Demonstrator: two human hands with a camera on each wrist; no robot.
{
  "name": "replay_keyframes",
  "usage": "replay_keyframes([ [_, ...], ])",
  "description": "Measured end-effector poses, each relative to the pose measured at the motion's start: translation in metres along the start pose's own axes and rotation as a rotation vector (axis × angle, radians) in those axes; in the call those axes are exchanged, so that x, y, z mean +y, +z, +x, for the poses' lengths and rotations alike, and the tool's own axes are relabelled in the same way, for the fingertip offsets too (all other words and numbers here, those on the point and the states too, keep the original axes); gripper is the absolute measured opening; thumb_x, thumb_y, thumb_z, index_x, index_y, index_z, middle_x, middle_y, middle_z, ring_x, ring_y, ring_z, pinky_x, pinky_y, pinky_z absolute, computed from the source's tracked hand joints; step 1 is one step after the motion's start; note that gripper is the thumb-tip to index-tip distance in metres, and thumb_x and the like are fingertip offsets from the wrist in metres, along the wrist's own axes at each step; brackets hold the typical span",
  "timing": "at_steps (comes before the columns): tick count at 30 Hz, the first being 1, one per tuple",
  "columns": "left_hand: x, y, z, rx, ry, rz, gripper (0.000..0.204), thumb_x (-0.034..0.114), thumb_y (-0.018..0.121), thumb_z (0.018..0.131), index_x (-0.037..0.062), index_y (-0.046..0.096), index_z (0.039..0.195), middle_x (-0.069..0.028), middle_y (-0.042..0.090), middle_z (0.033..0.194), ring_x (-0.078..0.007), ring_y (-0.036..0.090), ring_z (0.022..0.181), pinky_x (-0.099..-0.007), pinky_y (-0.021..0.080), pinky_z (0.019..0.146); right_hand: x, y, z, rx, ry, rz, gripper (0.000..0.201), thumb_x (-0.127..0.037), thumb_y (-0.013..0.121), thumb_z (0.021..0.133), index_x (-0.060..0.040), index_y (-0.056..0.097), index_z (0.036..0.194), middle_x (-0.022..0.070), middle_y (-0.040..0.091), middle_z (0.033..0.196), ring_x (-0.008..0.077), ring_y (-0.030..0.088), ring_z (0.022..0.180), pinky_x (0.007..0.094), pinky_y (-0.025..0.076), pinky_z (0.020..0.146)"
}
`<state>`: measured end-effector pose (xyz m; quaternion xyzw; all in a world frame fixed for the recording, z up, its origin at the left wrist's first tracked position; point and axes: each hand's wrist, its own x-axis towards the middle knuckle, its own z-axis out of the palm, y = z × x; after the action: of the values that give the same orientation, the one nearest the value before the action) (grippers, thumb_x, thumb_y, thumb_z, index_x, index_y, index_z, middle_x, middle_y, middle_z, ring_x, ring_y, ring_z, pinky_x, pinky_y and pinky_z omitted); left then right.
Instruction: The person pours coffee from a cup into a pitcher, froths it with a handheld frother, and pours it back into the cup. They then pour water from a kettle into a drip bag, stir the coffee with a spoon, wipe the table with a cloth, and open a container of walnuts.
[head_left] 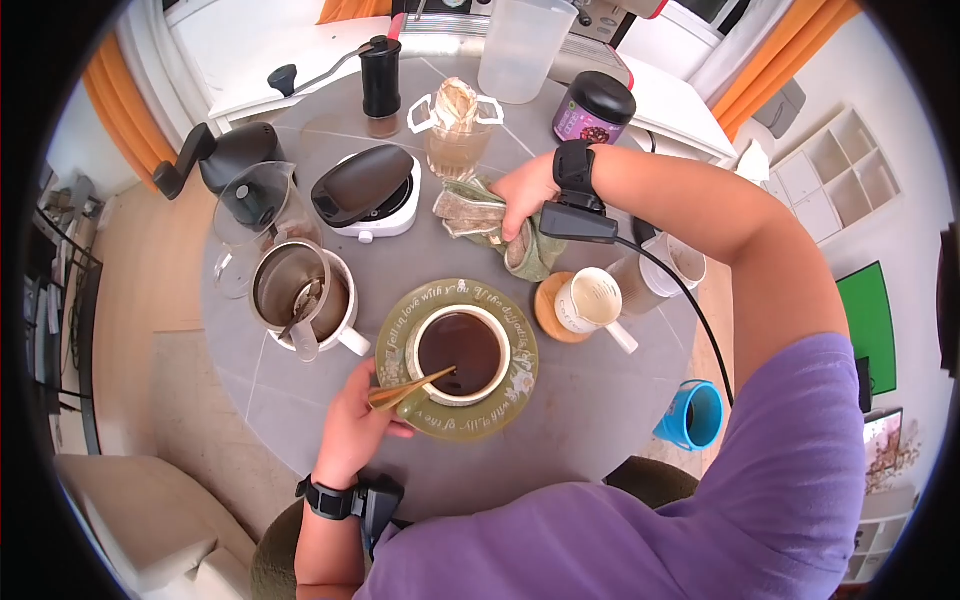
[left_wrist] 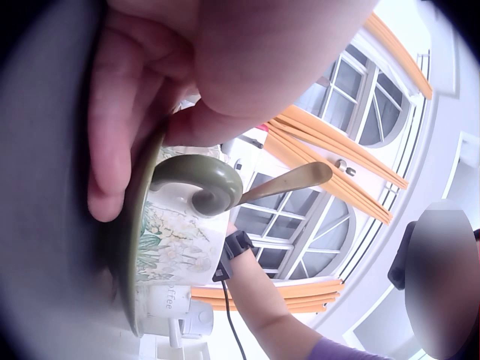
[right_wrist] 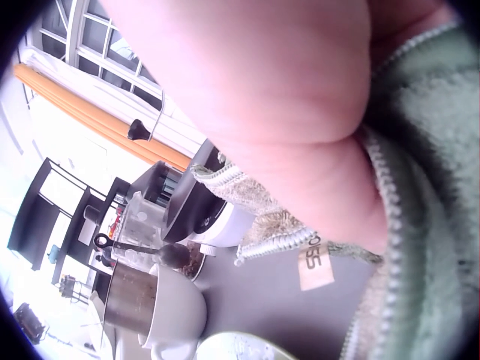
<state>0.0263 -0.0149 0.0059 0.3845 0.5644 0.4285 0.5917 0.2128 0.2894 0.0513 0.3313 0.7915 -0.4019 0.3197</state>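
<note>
My left hand (head_left: 355, 424) pinches the near left rim of a green saucer (head_left: 516, 397) with lettering around it. In the left wrist view the fingers (left_wrist: 112, 142) lie under the rim and the thumb is above it. On the saucer stands a flowered cup (left_wrist: 180, 240) with a green handle (left_wrist: 199, 176), holding dark brown liquid (head_left: 470, 345). A gold spoon (head_left: 400, 392) leans out of it toward my left hand. Across the table my right hand (head_left: 526, 192) grips a crumpled green cloth (head_left: 470, 212), stained brown; its label (right_wrist: 315, 268) shows in the right wrist view.
A small white coffee cup (head_left: 590, 300) sits on a wooden coaster (head_left: 548, 305) to the right. On the left are a white mug with a metal filter (head_left: 290, 285) and a glass carafe (head_left: 240, 230). A scale (head_left: 385, 215), glass with drip bag (head_left: 458, 150) and grinder (head_left: 380, 80) stand behind.
</note>
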Motion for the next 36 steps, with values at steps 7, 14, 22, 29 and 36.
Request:
replay_keyframes([
  [7,-0.002,0.006,-0.002,-0.069,-0.110,-0.221,0.035,0.004,0.041,0.087,-0.0017,0.037,0.121,-0.0100,0.055,0.098,-0.0168,0.061,0.074,-0.0251,0.056,0.060,-0.019,0.000,-0.003,-0.050,0.126,-0.119,0.061,-0.021,0.069,0.070,0.0037,0.039,0.117,0.0125,0.058,0.099,0.0168,0.059,0.082,0.0301,0.051,0.066],
  [14,-0.008,0.010,-0.013,-0.060,-0.037,-0.262,0.033,0.002,0.041,0.087,-0.0021,0.037,0.119,-0.0099,0.054,0.099,-0.0159,0.060,0.078,-0.0245,0.057,0.061,-0.016,0.001,0.017,-0.116,0.107,-0.129,0.065,-0.025,0.070,0.069,0.0032,0.039,0.120,0.0118,0.058,0.099,0.0164,0.059,0.081,0.0299,0.050,0.066],
  [22,-0.015,0.011,-0.044,-0.004,-0.046,-0.234,0.035,0.002,0.042,0.087,-0.0022,0.035,0.120,-0.0116,0.054,0.102,-0.0169,0.060,0.082,-0.0250,0.057,0.060,-0.037,0.011,0.013,-0.096,0.115,-0.250,0.066,-0.028,0.071,0.068,0.0047,0.042,0.118,0.0128,0.059,0.096,0.0179,0.060,0.078,0.0309,0.050,0.064],
  [29,-0.022,0.010,-0.064,0.034,-0.025,-0.293,0.036,0.006,0.043,0.087,-0.0025,0.035,0.121,-0.0122,0.053,0.105,-0.0176,0.060,0.085,-0.0262,0.057,0.060,-0.065,0.027,0.003,-0.114,0.079,-0.408,0.061,-0.027,0.070,0.068,0.0057,0.044,0.112,0.0131,0.059,0.090,0.0180,0.060,0.071,0.0307,0.049,0.055],
  [36,-0.004,0.000,-0.082,0.113,0.026,-0.289,0.036,0.010,0.046,0.087,-0.0033,0.036,0.119,-0.0129,0.055,0.101,-0.0166,0.062,0.077,-0.0236,0.057,0.054,-0.079,0.044,-0.009,-0.053,-0.059,-0.448,0.058,-0.024,0.069,0.067,0.0024,0.045,0.113,0.0134,0.060,0.089,0.0193,0.061,0.072,0.0315,0.050,0.056],
])
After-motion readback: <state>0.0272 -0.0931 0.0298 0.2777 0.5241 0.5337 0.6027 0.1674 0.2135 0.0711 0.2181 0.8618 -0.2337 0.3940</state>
